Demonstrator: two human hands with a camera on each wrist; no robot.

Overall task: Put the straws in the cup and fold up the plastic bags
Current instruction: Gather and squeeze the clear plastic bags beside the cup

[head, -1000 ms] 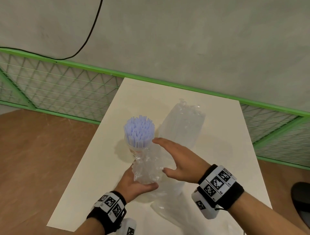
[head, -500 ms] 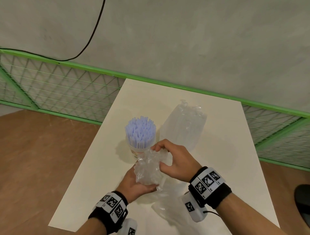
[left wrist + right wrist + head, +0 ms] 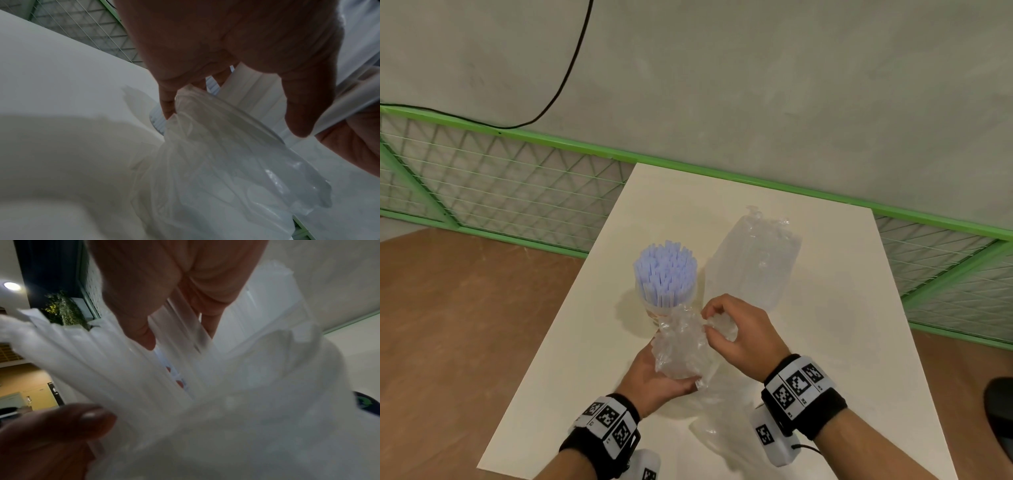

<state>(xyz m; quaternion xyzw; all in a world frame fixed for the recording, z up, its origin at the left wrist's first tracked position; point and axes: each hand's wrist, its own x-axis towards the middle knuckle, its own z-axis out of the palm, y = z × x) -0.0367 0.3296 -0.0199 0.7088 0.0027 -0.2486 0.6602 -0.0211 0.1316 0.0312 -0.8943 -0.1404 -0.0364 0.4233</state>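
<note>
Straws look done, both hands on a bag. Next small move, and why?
Probably press the right hand down to fold the crumpled bag over onto the left hand holding it. The straws already stand in the cup, and the second bag lies unfolded on the table.

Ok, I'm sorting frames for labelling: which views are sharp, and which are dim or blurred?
Head view: evenly lit and sharp, straws and crumpled bag distinct. Left wrist view: dim, left hand shadowed and soft. Right wrist view: motion-blurred, the bag a white smear, right hand unfocused.
</note>
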